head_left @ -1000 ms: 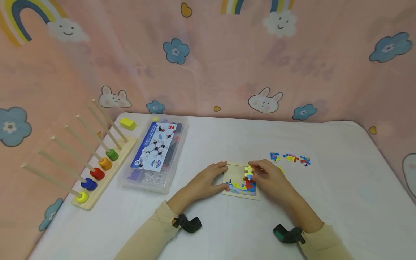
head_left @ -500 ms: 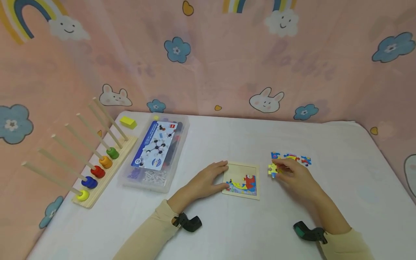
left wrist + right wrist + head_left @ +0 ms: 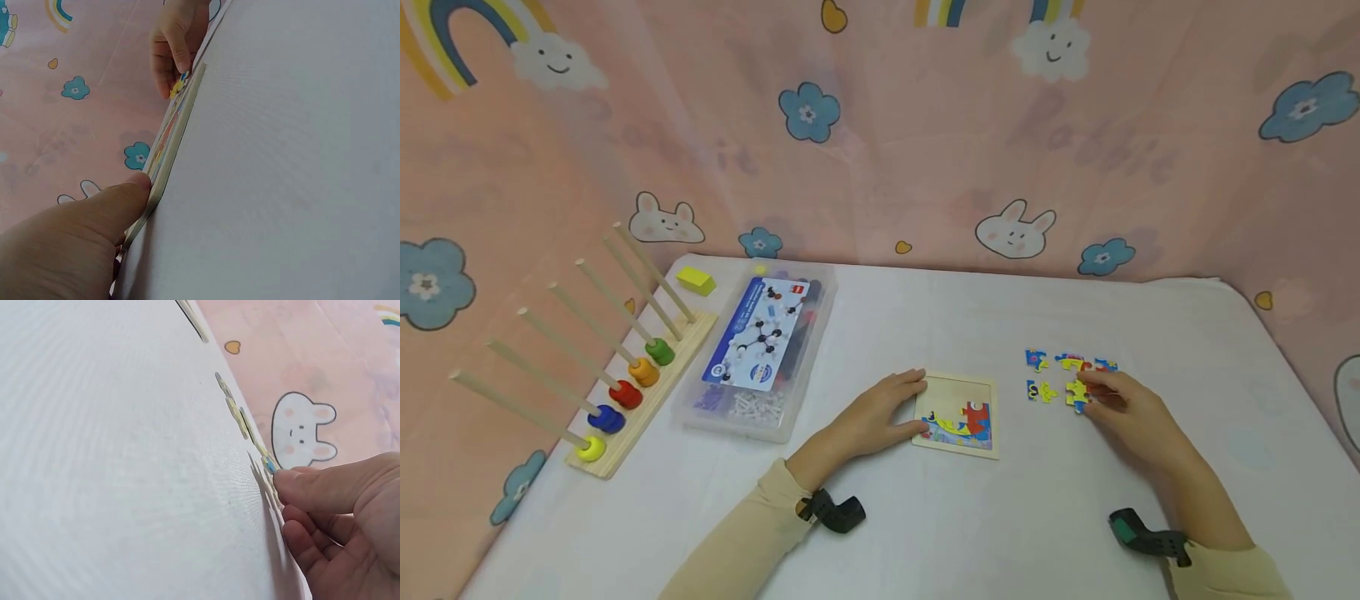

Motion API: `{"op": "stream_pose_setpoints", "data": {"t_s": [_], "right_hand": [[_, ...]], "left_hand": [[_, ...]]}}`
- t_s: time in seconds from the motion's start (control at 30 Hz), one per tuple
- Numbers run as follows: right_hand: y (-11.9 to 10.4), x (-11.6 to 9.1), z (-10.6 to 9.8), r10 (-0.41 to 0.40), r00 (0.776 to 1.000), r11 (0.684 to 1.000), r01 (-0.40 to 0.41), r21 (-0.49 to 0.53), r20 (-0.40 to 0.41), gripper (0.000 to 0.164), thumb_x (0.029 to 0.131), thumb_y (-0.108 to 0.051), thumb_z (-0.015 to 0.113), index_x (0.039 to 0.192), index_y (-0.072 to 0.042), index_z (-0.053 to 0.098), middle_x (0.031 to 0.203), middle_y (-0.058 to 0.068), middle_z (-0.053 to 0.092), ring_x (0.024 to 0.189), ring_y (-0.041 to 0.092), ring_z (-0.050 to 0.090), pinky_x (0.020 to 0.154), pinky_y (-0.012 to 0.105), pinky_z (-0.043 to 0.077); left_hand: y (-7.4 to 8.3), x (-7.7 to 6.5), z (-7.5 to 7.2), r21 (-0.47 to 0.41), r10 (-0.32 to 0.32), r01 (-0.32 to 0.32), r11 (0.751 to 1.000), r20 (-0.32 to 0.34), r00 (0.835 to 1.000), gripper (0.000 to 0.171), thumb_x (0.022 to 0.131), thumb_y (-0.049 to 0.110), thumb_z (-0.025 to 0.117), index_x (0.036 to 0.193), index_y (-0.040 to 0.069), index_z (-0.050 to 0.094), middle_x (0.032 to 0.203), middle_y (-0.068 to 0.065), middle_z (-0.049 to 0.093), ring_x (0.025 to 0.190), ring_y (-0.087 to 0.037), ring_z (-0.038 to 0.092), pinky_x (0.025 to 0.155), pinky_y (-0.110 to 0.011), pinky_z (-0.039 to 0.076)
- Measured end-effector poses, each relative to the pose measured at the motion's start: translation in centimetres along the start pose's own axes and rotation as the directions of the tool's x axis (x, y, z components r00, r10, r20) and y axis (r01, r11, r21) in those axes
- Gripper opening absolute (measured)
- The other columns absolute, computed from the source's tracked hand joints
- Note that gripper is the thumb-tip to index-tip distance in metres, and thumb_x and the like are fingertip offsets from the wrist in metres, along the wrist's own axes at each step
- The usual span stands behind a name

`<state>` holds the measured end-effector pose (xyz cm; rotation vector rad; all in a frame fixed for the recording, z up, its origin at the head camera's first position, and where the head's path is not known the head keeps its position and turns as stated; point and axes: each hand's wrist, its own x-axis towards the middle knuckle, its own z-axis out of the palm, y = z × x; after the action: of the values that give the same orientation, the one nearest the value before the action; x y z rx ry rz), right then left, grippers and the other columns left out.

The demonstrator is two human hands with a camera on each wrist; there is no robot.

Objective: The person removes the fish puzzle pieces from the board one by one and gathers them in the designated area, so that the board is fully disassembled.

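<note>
In the head view my left hand (image 3: 872, 421) holds the left side of a square wooden puzzle board (image 3: 956, 451), thumb near its lower corner and fingertips at its upper one. The lower part of the board contains fitted picture pieces, red at the right; bare wood shows above. My right hand (image 3: 1138, 417) pinches a yellow and blue puzzle piece (image 3: 1077, 393) between thumb and fingers, just over the table right of the board. Loose puzzle pieces (image 3: 1036, 360) lie beside and behind that hand, some partly covered by it. The left wrist view shows my left thumb (image 3: 128, 197) on the frame edge.
On the left stands a wooden peg rack (image 3: 647, 392) with coloured rings. Beside it lies a clear plastic case (image 3: 756, 354) with a molecule picture. A yellow block (image 3: 696, 281) sits at the back left of the white-covered table (image 3: 925, 321). A pink patterned cloth (image 3: 880, 150) hangs behind.
My right hand has lifted the yellow and blue puzzle piece off the board and carried it right, past the loose pieces. My left hand has stayed at the board.
</note>
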<state>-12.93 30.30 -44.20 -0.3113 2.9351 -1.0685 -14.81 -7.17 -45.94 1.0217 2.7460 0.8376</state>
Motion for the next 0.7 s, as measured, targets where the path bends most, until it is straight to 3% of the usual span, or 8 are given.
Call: {"op": "stream_pose_setpoints", "data": {"t_s": [0.23,0.37,0.5,0.7], "right_hand": [[0.42,-0.23,0.13,0.012,1.000,1.000,-0.012,-0.008,-0.012,0.041,0.091,-0.015,0.063,0.129,-0.001,0.054,0.123,0.021,0.054,0.097,-0.016,0.037,0.078,-0.006,0.030],[0.38,-0.22,0.27,0.013,1.000,1.000,-0.013,-0.008,-0.014,0.041,0.093,-0.015,0.061,0.131,-0.001,0.053,0.124,0.020,0.052,0.106,0.009,0.047,0.078,-0.007,0.026],[0.50,-0.25,0.54,0.015,1.000,1.000,-0.015,-0.005,-0.009,0.042,0.093,-0.014,0.060,0.132,-0.001,0.052,0.122,0.020,0.050,0.110,0.033,0.047,0.078,-0.009,0.022],[0.75,-0.34,0.72,-0.005,1.000,1.000,0.005,-0.023,-0.026,0.040,0.092,-0.012,0.061,0.131,-0.002,0.054,0.119,0.019,0.051,0.107,0.031,0.047,0.078,-0.007,0.023]], "left_hand": [[0.05,-0.01,-0.10,0.012,0.006,-0.006,1.000,0.002,1.000,0.062,0.089,0.036,0.065,0.139,0.004,0.047,0.151,-0.005,0.037,0.141,-0.019,0.032,0.119,-0.032,0.023],[0.03,0.05,-0.14,0.004,0.009,-0.009,1.000,-0.002,1.000,0.062,0.089,0.036,0.066,0.138,0.003,0.047,0.151,-0.005,0.037,0.141,-0.019,0.032,0.119,-0.032,0.022],[-0.08,0.07,0.03,0.008,0.008,-0.008,1.000,-0.007,1.000,0.063,0.088,0.037,0.066,0.138,0.003,0.047,0.150,-0.005,0.038,0.141,-0.018,0.032,0.119,-0.032,0.023],[-0.14,0.08,0.22,0.001,-0.010,0.010,1.000,-0.001,1.000,0.064,0.088,0.038,0.066,0.139,0.005,0.046,0.151,-0.004,0.038,0.141,-0.017,0.032,0.118,-0.033,0.025]]}}
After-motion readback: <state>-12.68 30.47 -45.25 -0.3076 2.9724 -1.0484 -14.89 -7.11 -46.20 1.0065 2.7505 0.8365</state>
